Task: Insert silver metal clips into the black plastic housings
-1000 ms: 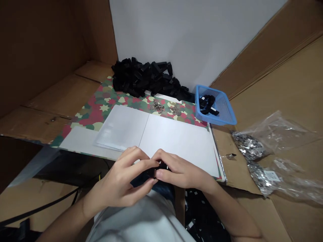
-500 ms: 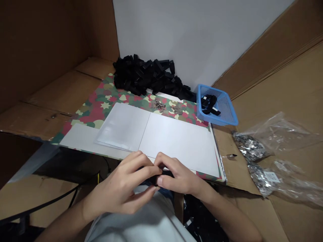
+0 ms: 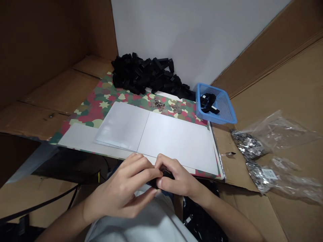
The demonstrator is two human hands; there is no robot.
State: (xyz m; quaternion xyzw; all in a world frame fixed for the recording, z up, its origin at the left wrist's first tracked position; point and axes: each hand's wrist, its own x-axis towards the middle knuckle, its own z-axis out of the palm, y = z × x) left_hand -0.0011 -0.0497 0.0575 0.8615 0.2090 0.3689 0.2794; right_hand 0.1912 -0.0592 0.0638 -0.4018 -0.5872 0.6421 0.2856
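Observation:
A small black plastic piece [image 3: 167,174] is pinched between both hands, just off the table's front edge. My left hand [image 3: 128,185] grips its left side with thumb and fingertips. From the right, my right hand [image 3: 176,176] closes its thumb and bent index finger around the same piece. Fingers cover most of it, so its full shape stays hidden. Beyond the hands lie white sheets [image 3: 176,141] on a camouflage-patterned table cover [image 3: 93,107]. Two little heaps of small metal parts, one a metal heap [image 3: 157,105] on the left and another heap [image 3: 176,108] beside it, rest behind the sheets.
Many black blocks form a pile [image 3: 148,75] against the wall. At the back right stands a blue basket [image 3: 228,116] holding several black pieces. Clear plastic bags of shiny metal parts [image 3: 249,146] lie on cardboard at the right. Cardboard walls [image 3: 290,64] flank the table.
Both hands keep hold of the black piece, and more of it shows now between the right thumb and index finger. The view has shifted slightly.

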